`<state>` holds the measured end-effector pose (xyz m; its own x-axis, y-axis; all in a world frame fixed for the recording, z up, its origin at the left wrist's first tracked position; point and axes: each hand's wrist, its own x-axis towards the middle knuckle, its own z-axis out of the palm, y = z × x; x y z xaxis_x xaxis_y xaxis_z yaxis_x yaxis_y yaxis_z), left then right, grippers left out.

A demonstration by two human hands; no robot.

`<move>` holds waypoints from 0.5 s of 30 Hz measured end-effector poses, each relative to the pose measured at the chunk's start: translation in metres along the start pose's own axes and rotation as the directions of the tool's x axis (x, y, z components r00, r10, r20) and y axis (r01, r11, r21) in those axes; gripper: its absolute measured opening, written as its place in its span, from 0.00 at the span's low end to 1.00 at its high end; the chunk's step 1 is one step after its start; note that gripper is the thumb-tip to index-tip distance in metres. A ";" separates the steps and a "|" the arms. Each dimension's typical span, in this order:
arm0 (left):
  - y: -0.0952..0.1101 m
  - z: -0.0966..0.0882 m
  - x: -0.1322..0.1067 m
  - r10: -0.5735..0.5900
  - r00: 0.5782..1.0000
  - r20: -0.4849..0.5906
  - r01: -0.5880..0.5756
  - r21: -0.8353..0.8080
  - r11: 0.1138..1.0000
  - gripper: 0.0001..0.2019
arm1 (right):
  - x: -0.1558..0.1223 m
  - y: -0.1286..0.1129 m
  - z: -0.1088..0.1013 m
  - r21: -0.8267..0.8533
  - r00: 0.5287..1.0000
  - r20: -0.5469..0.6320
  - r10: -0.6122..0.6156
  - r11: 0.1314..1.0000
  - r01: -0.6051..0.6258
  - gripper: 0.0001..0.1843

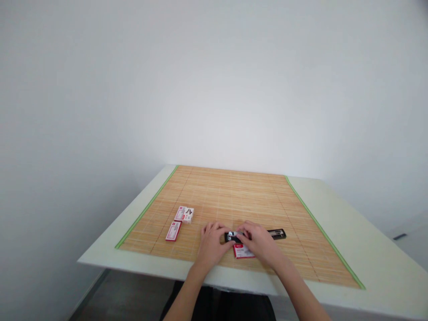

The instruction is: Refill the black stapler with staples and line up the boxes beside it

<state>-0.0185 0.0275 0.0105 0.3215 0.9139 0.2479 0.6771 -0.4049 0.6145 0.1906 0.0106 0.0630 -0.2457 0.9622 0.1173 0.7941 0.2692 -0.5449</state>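
A black stapler, swung open, lies lengthwise across the bamboo mat in front of me. My left hand grips its left end between thumb and fingers. Over the stapler's metal channel, my right hand pinches a small silvery strip; the fingers partly cover it, so its exact kind is unclear. The right hand also hides the stapler's middle. Just below the stapler, a red and white small box lies flat, partly under my right hand.
Left of my hands, a red-edged box lies near two white and red boxes, one labelled and one with a dark picture. The bamboo mat has green edges and covers much of the white table. A wall stands behind.
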 end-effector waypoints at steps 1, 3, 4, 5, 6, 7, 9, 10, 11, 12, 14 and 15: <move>0.000 0.000 0.000 0.000 1.000 0.002 0.000 0.000 1.000 0.15 | 0.001 -0.001 0.000 -0.008 1.000 0.001 0.008 1.000 -0.008 0.08; 0.000 0.000 0.000 0.001 1.000 0.003 -0.001 -0.001 1.000 0.15 | 0.000 -0.002 0.000 -0.019 1.000 0.001 0.009 1.000 -0.009 0.08; 0.000 0.000 0.000 0.003 1.000 0.001 -0.003 -0.003 1.000 0.15 | 0.000 -0.002 0.000 -0.021 1.000 0.001 0.000 1.000 0.000 0.08; 0.000 0.001 0.000 0.005 1.000 -0.004 -0.005 -0.005 1.000 0.15 | -0.001 -0.001 -0.001 -0.023 1.000 -0.003 -0.008 1.000 0.008 0.09; 0.000 0.001 0.001 0.007 1.000 -0.009 -0.007 -0.007 1.000 0.15 | -0.002 0.000 -0.003 -0.028 1.000 -0.011 -0.011 1.000 0.011 0.09; 0.000 0.001 0.001 0.008 1.000 -0.014 -0.008 -0.009 1.000 0.15 | -0.004 0.003 -0.005 -0.036 1.000 -0.025 -0.003 0.999 0.002 0.10; -0.001 0.002 0.001 0.007 1.000 -0.019 -0.007 -0.009 1.000 0.15 | -0.008 0.008 -0.009 -0.061 0.998 -0.053 0.043 0.997 -0.046 0.10; -0.001 0.002 0.000 0.004 1.000 -0.017 -0.004 -0.008 1.000 0.15 | -0.010 0.010 -0.010 -0.077 0.996 -0.063 0.067 0.994 -0.072 0.10; -0.001 0.002 0.000 0.001 1.000 -0.015 -0.002 -0.006 1.000 0.15 | -0.013 0.012 -0.010 -0.093 0.994 -0.066 0.084 0.992 -0.089 0.11; -0.001 0.002 0.000 -0.001 1.000 -0.012 0.001 -0.004 1.000 0.15 | -0.015 0.013 -0.009 -0.106 0.994 -0.061 0.091 0.990 -0.097 0.12; 0.000 0.001 0.000 -0.004 1.000 -0.007 0.004 -0.002 1.000 0.15 | -0.020 0.011 -0.003 -0.115 0.995 -0.050 0.086 0.989 -0.091 0.13; 0.000 0.001 0.000 -0.004 1.000 -0.007 0.004 -0.002 1.000 0.15 | -0.021 0.008 0.002 -0.112 0.995 -0.057 0.082 0.990 -0.088 0.14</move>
<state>-0.0179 0.0274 0.0098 0.3142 0.9158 0.2501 0.6770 -0.4008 0.6172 0.2010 -0.0080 0.0547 -0.1481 0.9818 0.1191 0.8698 0.1866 -0.4567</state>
